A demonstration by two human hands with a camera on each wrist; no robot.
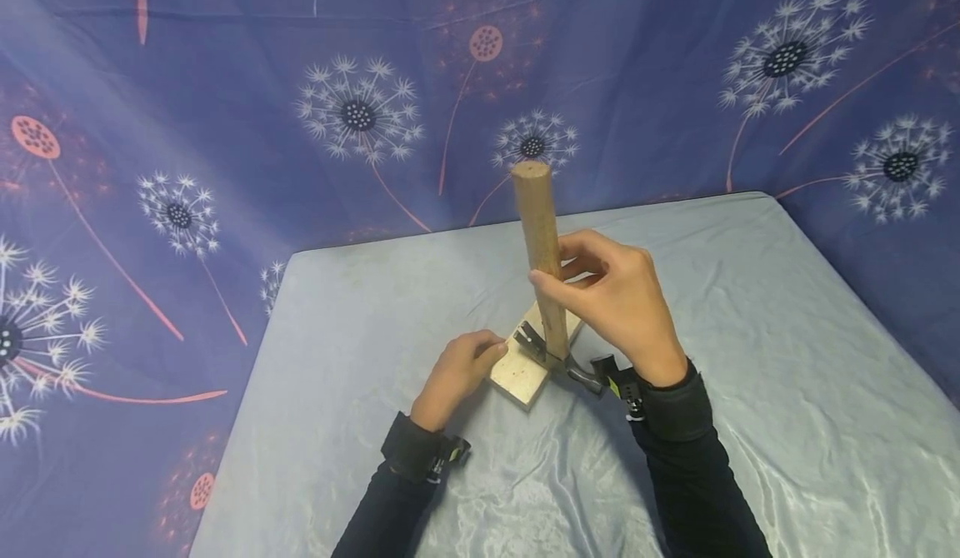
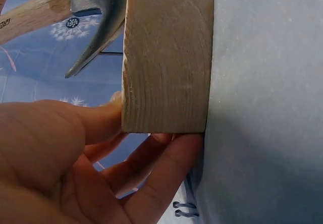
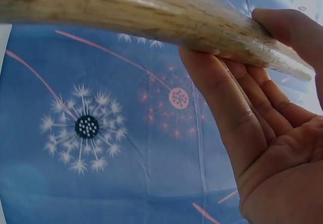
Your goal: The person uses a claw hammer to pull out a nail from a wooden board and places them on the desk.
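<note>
A claw hammer (image 1: 538, 225) stands with its wooden handle upright and its dark metal head low over a pale wooden block (image 1: 519, 375). My right hand (image 1: 618, 296) holds the handle between thumb and fingers, about halfway up. In the left wrist view the curved claw (image 2: 106, 27) is close to a thin nail (image 2: 111, 54) that sticks out of the block; whether they touch I cannot tell. My left hand (image 1: 459, 375) grips the near end of the block, thumb on the upper face and fingers at the end and side.
A table under a shiny pale blue cloth (image 1: 360, 333) carries the block. Behind it and at the sides hangs a purple-blue fabric (image 1: 637, 108) with dandelion prints. Black straps with small devices (image 1: 675, 404) circle both wrists.
</note>
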